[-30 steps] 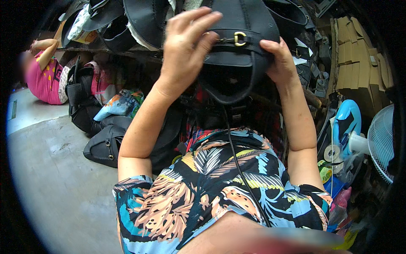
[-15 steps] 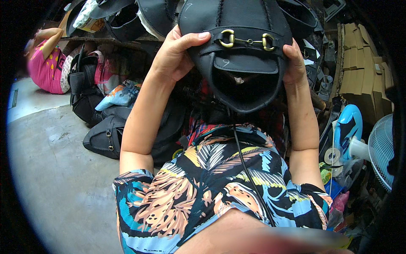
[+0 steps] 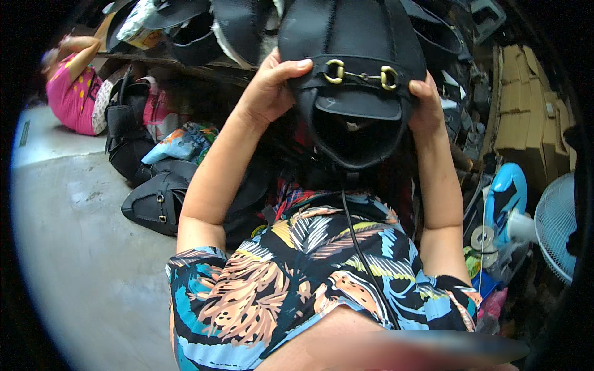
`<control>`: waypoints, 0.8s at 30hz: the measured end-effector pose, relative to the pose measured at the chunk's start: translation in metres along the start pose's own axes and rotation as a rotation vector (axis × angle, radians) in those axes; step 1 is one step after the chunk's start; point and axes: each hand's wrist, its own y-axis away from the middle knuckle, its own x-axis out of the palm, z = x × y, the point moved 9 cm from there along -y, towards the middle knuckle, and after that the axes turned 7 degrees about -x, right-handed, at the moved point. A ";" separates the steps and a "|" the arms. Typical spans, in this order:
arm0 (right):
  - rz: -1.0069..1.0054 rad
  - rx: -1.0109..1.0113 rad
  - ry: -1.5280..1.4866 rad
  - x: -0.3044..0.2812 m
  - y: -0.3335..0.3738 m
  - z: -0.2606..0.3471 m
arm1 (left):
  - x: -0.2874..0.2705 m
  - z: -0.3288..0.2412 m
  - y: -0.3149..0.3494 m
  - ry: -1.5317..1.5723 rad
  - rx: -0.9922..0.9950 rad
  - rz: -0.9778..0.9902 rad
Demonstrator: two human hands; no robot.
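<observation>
Both my hands hold up a black leather loafer upper [image 3: 352, 46] with a brass bit-shaped buckle across its strap. Its opening faces down toward me, and a pale handwritten mark shows on the tongue. My left hand [image 3: 272, 86] grips the left edge, thumb lying on top beside the buckle. On the opposite edge, my right hand [image 3: 427, 102] is closed with the thumb on the side of the strap. The fingers under the leather are hidden in both hands.
More black shoe uppers [image 3: 244, 31] lie along the bench at the back. A similar buckled upper [image 3: 158, 201] rests on a pile at the left. Flattened cardboard [image 3: 526, 99] and a white-and-blue fan [image 3: 557, 226] stand at the right. Another person in pink [image 3: 74, 93] is at far left.
The upper has shifted slightly to the right in view and tilted a little, both hands moving with it. The hold on its two edges stays the same.
</observation>
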 end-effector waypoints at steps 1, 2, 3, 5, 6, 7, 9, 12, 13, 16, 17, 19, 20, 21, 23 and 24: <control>-0.011 -0.008 -0.008 0.001 0.000 0.001 | -0.004 -0.001 0.000 -0.029 -0.012 -0.041; -0.015 -0.010 -0.009 0.002 -0.001 0.003 | -0.002 -0.008 0.001 -0.064 0.048 -0.025; -0.020 -0.006 -0.011 0.003 -0.001 0.003 | -0.002 -0.010 0.003 -0.065 0.045 -0.034; -0.089 0.085 0.036 -0.001 -0.001 -0.002 | 0.005 -0.014 0.009 -0.036 0.023 -0.010; -0.085 0.050 0.032 0.001 -0.002 0.001 | 0.007 -0.014 0.012 -0.018 -0.015 -0.031; -0.098 0.023 0.034 0.000 -0.003 0.005 | 0.010 -0.014 0.016 -0.076 -0.081 -0.055; -0.111 -0.006 0.132 0.000 -0.006 0.007 | 0.022 -0.018 0.028 -0.093 -0.095 -0.063; -0.093 -0.125 0.146 0.001 -0.010 0.010 | 0.039 -0.043 0.046 -0.065 0.163 -0.032; -0.052 -0.140 0.086 0.004 -0.012 0.009 | 0.033 -0.054 0.058 -0.058 0.237 -0.073; 0.085 -0.083 -0.076 0.010 -0.015 -0.002 | 0.001 -0.091 0.113 -0.073 0.471 -0.185; 0.091 -0.056 -0.083 0.007 -0.014 -0.006 | -0.014 -0.101 0.137 -0.029 0.551 -0.234; 0.117 -0.017 -0.096 0.003 -0.014 -0.012 | -0.043 -0.114 0.198 -0.051 0.678 -0.367; 0.152 -0.022 -0.114 0.004 -0.014 -0.012 | -0.071 -0.112 0.233 -0.079 0.682 -0.646; 0.149 -0.018 -0.107 0.001 -0.014 -0.013 | -0.088 -0.113 0.268 -0.107 0.730 -0.791; 0.126 0.004 -0.123 -0.005 -0.014 -0.016 | -0.132 -0.104 0.337 0.008 0.706 -1.126; 0.131 0.008 -0.134 -0.006 -0.014 -0.018 | -0.151 -0.101 0.366 0.076 0.686 -1.200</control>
